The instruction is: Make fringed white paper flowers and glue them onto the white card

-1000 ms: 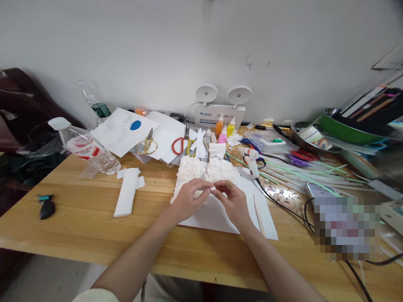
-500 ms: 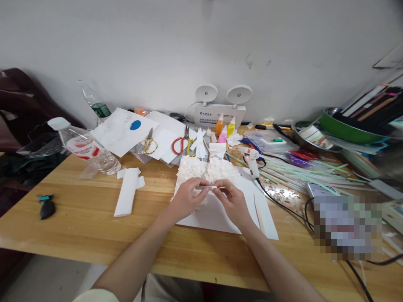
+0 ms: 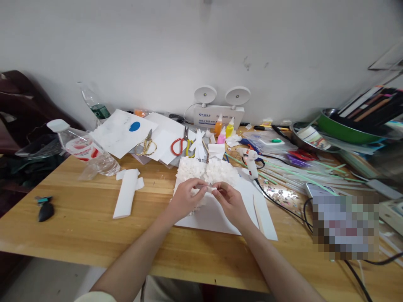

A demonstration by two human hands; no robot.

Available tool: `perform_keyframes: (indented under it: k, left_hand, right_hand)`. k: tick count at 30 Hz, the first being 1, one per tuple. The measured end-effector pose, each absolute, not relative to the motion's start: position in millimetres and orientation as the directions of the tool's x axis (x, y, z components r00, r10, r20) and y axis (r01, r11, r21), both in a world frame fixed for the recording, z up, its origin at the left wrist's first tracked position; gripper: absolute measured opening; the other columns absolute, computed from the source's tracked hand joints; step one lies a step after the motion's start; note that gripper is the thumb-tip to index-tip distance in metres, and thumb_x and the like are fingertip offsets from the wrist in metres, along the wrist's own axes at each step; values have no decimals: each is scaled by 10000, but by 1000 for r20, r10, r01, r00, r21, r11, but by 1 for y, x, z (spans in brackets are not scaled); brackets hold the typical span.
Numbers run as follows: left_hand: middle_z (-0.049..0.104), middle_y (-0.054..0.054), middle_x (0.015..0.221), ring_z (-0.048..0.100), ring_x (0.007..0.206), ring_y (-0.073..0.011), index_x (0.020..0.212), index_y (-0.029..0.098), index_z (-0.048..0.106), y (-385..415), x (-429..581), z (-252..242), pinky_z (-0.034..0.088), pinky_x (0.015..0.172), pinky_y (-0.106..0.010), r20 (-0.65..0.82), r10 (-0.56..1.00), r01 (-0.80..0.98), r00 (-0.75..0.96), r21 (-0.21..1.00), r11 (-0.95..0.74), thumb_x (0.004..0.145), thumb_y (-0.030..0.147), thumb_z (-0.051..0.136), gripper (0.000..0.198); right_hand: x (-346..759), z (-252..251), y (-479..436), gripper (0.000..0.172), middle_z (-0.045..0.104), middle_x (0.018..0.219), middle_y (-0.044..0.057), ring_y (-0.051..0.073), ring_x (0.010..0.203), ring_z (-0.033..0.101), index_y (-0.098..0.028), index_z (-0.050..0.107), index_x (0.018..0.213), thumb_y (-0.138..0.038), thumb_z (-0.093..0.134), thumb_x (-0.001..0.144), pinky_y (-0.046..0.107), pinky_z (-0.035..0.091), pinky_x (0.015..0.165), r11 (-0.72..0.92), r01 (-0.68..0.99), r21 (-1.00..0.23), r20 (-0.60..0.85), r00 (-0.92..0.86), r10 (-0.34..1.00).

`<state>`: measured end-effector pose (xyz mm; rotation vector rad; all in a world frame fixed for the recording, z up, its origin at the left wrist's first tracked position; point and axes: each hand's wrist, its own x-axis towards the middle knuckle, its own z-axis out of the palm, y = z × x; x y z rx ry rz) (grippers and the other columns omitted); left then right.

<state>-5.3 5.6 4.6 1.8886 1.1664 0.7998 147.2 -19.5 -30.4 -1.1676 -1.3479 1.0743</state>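
Note:
My left hand (image 3: 185, 199) and my right hand (image 3: 230, 201) meet over a white sheet (image 3: 220, 214) on the wooden table (image 3: 78, 218). Both pinch a small white paper strip (image 3: 208, 188) between thumb and fingers. Just behind the hands lies a bumpy white mass of folded paper pieces (image 3: 206, 171), which the left hand partly covers. A white hot glue gun (image 3: 251, 162) lies to the right of that mass, its black cord trailing toward the right.
Red scissors (image 3: 179, 145), gold scissors (image 3: 145, 146), loose white sheets, small paint bottles (image 3: 224, 128) and a plastic water bottle (image 3: 85, 150) stand at the back. A folded white strip (image 3: 126, 193) lies left. Green sticks, bowls (image 3: 346, 126) and cables crowd the right side.
My fingers have shifted slightly on the paper strip, the hands staying together in the same spot. The view has moved a little.

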Motion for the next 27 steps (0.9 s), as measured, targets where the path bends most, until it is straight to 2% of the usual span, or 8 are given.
perform_keyframes:
  k: [6, 13, 19, 27]
  left_hand:
    - [629, -26, 827, 578, 788, -140, 823, 182, 585, 5, -3, 2, 446, 731, -257, 140, 904, 423, 404, 848, -320, 807, 304, 434, 195]
    - [617, -17, 811, 562, 778, -131, 823, 186, 576, 3, -1, 1, 434, 720, -244, 176, 901, 410, 396, 844, -345, 817, 302, 430, 187]
    - [614, -19, 844, 558, 807, -128, 855, 189, 584, 3, -2, 1, 427, 727, -236, 174, 889, 398, 423, 846, -355, 816, 261, 439, 166]
    - [617, -35, 860, 553, 819, -131, 905, 182, 599, 1, -1, 3, 425, 750, -248, 198, 875, 392, 442, 835, -387, 835, 262, 417, 211]
  right_hand:
    - [146, -27, -21, 101, 560, 760, 21, 149, 733, 529, -201, 551, 783, -299, 527, 773, 278, 450, 689, 166, 39, -985, 162, -87, 983]
    - [145, -27, -23, 104, 614, 751, 31, 168, 734, 564, -200, 596, 768, -293, 598, 723, 311, 461, 710, 135, 30, -990, 136, 23, 991]
    - [142, -29, -24, 109, 589, 728, 18, 153, 706, 550, -201, 577, 781, -268, 621, 707, 291, 460, 678, 143, -22, -990, 141, 76, 987]
    - [144, -29, -22, 112, 563, 720, 8, 145, 688, 530, -202, 563, 788, -268, 615, 714, 291, 447, 683, 153, 9, -988, 153, 116, 981]
